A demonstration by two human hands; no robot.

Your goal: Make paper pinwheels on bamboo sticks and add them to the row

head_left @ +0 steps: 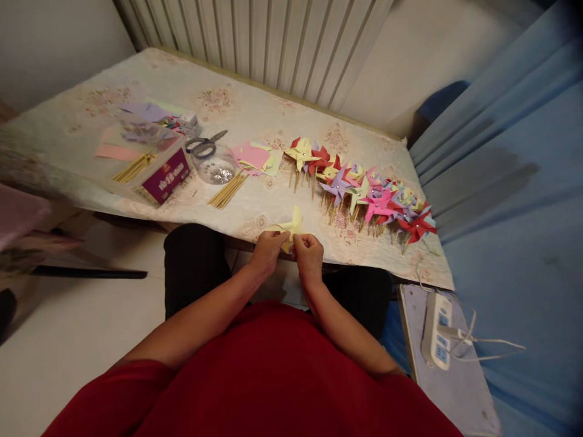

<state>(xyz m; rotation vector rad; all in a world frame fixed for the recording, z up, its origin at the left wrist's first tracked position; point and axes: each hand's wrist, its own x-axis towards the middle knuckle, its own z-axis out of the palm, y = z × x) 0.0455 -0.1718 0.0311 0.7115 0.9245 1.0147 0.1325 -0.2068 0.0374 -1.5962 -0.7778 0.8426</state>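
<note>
Head view: the yellow paper was pinched at the desk's near edge, between the left hand and the right hand, fingertips nearly closed on it; its tall flap was pointed away, with sticks laid nearer the left, pinwheels nearer the right

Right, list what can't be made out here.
In the head view:
Gripped part of the yellow paper: hidden by the left hand and right hand.
Rear pinwheels, full count: hidden by the front pinwheels.
Purple label, small print: too small to read.
Pink thing: blurred, cut off by the left edge.
</note>
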